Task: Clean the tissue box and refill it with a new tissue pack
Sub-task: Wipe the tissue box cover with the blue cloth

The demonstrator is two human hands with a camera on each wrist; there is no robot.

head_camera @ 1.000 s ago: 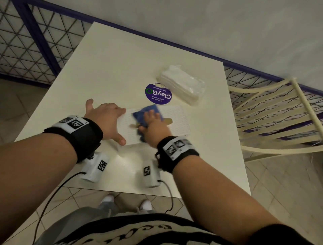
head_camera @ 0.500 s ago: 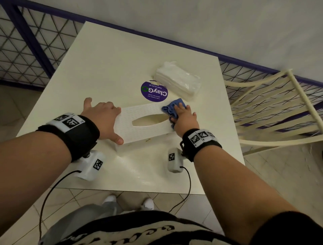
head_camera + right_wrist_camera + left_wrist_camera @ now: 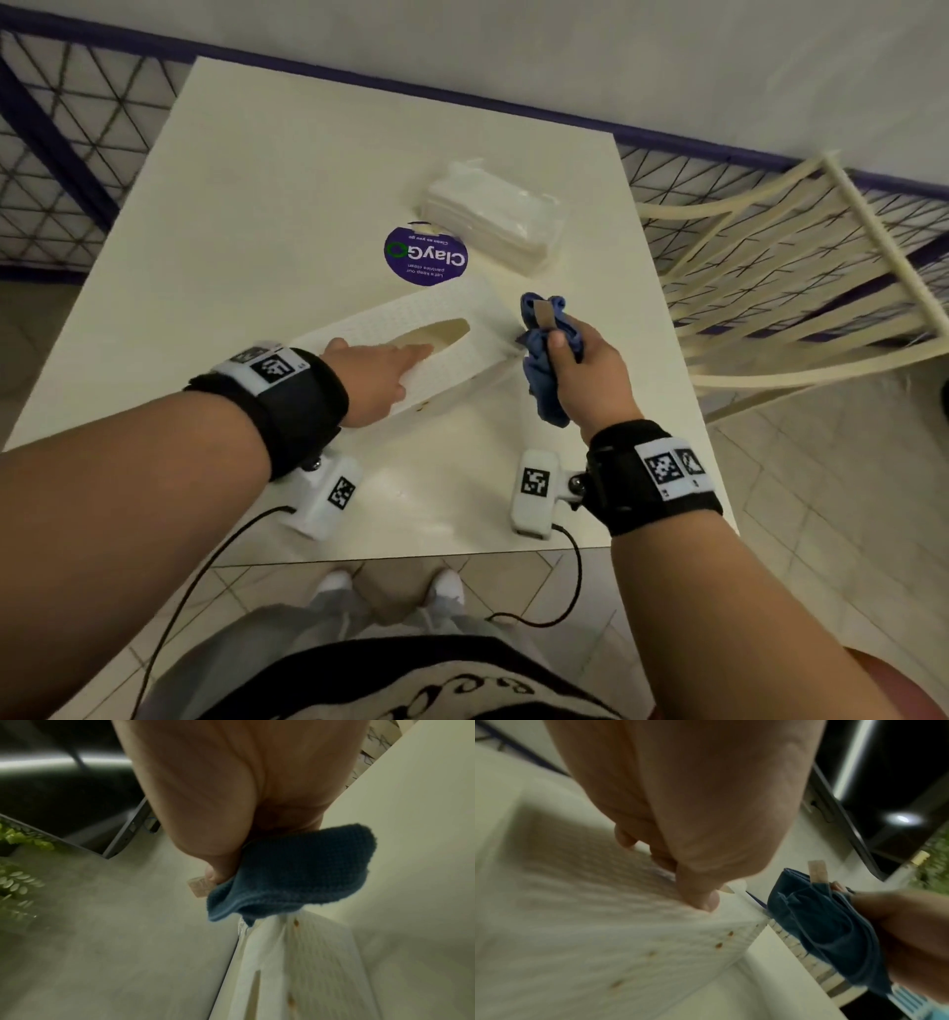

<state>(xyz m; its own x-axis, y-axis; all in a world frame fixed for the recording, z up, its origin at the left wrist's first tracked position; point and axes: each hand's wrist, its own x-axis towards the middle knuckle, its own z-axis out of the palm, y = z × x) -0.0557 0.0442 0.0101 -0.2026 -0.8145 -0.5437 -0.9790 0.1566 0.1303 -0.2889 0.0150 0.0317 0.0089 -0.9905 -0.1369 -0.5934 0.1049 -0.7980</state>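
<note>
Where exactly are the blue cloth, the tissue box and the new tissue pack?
blue cloth [image 3: 545, 354]: head view, on its bunched middle fold.
tissue box [image 3: 380, 329]: head view, on its dotted top face.
new tissue pack [image 3: 488, 216]: head view, on its top wrapping.

The white table [image 3: 267, 216] carries three things. The white tissue box [image 3: 452, 354] rests on it, tilted, just left of where the fingers clutch the blue cloth [image 3: 544, 349]. The round purple sticker [image 3: 426, 255] lies flat beyond the box, up-left of that grip. The clear-wrapped tissue pack [image 3: 488, 216] lies farther out, beyond the grip.
</note>
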